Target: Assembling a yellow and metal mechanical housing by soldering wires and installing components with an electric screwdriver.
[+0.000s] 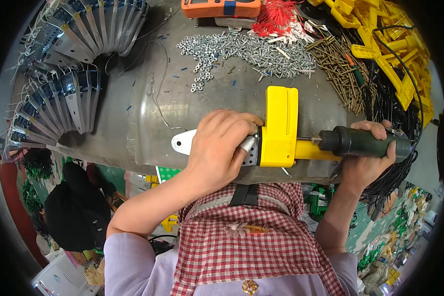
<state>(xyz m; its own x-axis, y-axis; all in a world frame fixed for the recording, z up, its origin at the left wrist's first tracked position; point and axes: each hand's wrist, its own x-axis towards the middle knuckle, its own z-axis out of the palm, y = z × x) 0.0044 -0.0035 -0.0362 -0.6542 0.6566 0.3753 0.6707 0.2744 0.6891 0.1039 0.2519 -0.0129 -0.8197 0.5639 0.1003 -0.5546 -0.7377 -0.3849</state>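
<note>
My left hand (pixel 217 140) is closed over a silver metal plate (pixel 182 142) with a rounded, holed end, pressing it against a yellow plastic housing (pixel 280 126). The housing has a tall block and a yellow handle (pixel 315 151) that runs to the right. My right hand (pixel 362 170) is wrapped round a dark green electric screwdriver (pixel 352 141), which lies level over the handle. Its thin bit (pixel 306 138) points left and reaches the side of the housing. The bit's tip and any screw there are hidden.
Loose nuts (pixel 200 64) and silver screws (pixel 281 56) lie beyond my hands, with long brass-coloured screws (pixel 338 69) to their right. Yellow plastic parts (pixel 404 59) and black cables (pixel 394 167) crowd the right. Fanned metal assemblies (pixel 59 106) stand left. An orange meter (pixel 219 9) sits at the back.
</note>
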